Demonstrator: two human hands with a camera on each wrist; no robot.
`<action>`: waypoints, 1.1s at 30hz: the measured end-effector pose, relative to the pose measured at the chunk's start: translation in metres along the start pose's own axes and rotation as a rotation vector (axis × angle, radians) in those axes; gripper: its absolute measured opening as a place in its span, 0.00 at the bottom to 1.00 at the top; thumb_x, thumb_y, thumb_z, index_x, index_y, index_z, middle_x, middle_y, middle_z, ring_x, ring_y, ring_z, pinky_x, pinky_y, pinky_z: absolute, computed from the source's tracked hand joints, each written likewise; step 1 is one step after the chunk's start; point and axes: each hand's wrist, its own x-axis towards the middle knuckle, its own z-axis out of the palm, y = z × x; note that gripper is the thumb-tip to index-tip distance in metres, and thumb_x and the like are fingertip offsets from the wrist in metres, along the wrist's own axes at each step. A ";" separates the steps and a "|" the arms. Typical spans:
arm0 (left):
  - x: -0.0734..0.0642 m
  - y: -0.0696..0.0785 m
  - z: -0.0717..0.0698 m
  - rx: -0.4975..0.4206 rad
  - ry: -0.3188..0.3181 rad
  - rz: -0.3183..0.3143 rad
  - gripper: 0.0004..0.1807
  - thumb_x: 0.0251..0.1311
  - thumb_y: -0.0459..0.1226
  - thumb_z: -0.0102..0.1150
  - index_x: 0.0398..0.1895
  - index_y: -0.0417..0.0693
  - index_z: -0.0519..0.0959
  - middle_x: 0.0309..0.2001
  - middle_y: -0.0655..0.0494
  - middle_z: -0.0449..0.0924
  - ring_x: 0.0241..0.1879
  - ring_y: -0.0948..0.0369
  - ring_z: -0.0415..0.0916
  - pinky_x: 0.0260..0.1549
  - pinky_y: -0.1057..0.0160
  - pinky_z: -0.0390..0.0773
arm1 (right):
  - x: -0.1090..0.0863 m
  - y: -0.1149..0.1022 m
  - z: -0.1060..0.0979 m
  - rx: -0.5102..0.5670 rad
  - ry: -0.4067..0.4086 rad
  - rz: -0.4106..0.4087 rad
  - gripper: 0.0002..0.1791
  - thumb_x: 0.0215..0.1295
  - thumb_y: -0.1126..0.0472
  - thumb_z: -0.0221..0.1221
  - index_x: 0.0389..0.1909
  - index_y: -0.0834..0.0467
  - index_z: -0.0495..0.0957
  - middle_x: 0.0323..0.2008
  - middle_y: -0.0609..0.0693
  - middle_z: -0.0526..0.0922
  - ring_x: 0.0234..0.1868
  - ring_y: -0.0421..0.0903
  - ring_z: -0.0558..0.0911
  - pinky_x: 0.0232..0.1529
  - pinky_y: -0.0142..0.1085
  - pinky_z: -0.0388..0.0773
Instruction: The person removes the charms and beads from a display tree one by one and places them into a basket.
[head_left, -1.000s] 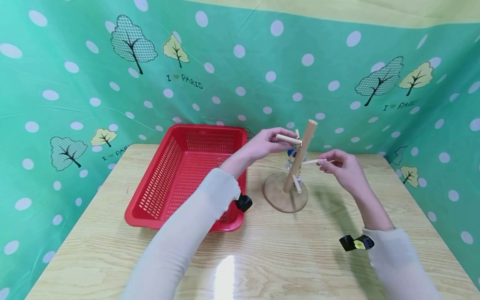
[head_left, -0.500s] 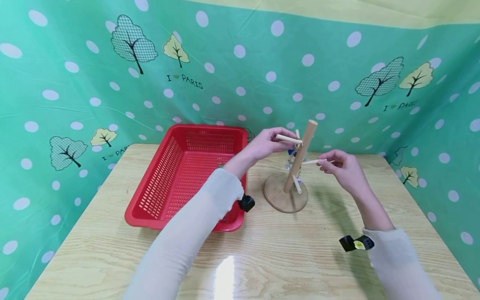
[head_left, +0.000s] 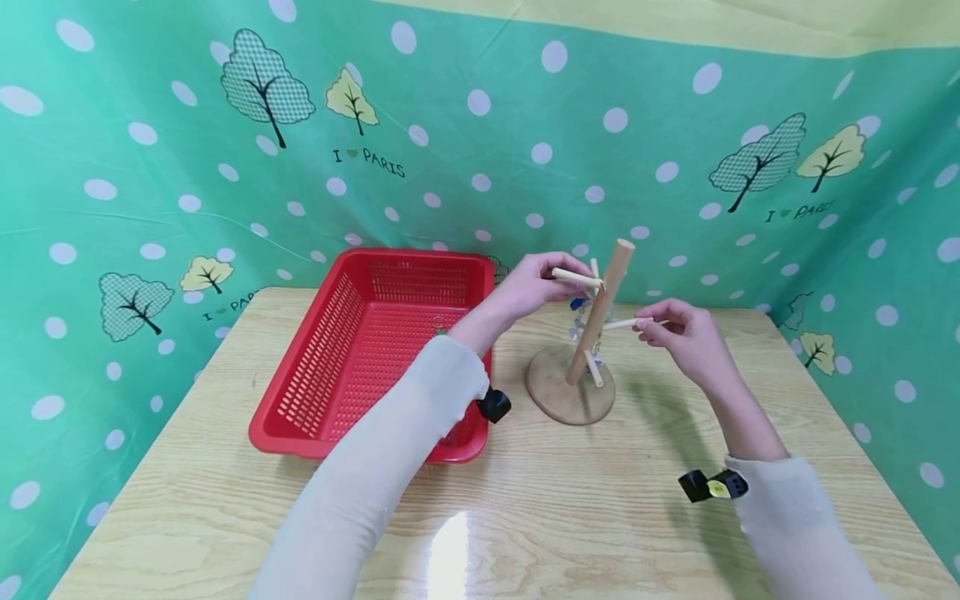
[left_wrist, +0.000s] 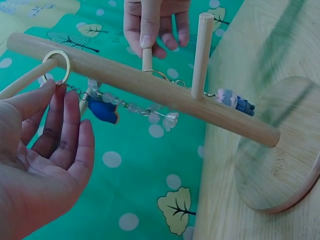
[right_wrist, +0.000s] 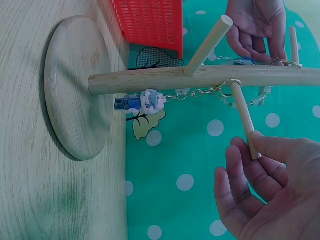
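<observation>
A wooden peg stand (head_left: 600, 312) rises from a round base (head_left: 551, 387). My left hand (head_left: 534, 287) is at its upper peg (head_left: 576, 278). In the left wrist view, thumb and fingertips pinch the lower edge of a gold key ring (left_wrist: 69, 67) that encircles this peg; from it hangs a keychain with a blue charm (left_wrist: 102, 111). Clear beads (left_wrist: 135, 108) with a white flower hang beside it. My right hand (head_left: 686, 337) pinches the end of a lower peg (right_wrist: 243, 115). On that peg hangs a keychain with a small figure (right_wrist: 150, 102).
To the left stands a red perforated basket (head_left: 352, 350), partly covered by the left forearm; a small greenish thing (head_left: 440, 332) shows inside. The wooden table (head_left: 570, 517) ends at a green dotted cloth (head_left: 480, 150) behind and at the sides.
My left forearm has shifted slightly right. The gold ring is harder to see in the head view now, and the blue charm sits slightly further left. My right hand stays on its peg.
</observation>
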 end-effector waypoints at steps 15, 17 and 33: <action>-0.007 0.003 -0.011 0.035 0.033 0.023 0.12 0.67 0.31 0.59 0.52 0.41 0.80 0.50 0.45 0.82 0.50 0.55 0.83 0.52 0.64 0.82 | 0.001 0.001 -0.001 0.004 -0.019 0.008 0.15 0.74 0.61 0.55 0.52 0.69 0.77 0.44 0.63 0.84 0.33 0.27 0.81 0.37 0.22 0.81; -0.008 0.003 -0.012 0.043 0.035 0.022 0.12 0.67 0.31 0.59 0.52 0.41 0.80 0.50 0.45 0.81 0.50 0.54 0.83 0.50 0.65 0.82 | 0.001 0.001 0.000 0.003 -0.019 0.013 0.16 0.75 0.61 0.54 0.52 0.69 0.76 0.47 0.67 0.82 0.33 0.27 0.81 0.37 0.21 0.81; -0.014 0.005 -0.019 0.043 0.027 0.034 0.12 0.67 0.35 0.60 0.51 0.41 0.80 0.44 0.49 0.81 0.51 0.48 0.81 0.53 0.59 0.82 | -0.001 -0.001 -0.001 0.002 -0.021 0.001 0.16 0.75 0.59 0.53 0.52 0.69 0.77 0.45 0.62 0.83 0.34 0.27 0.80 0.38 0.21 0.81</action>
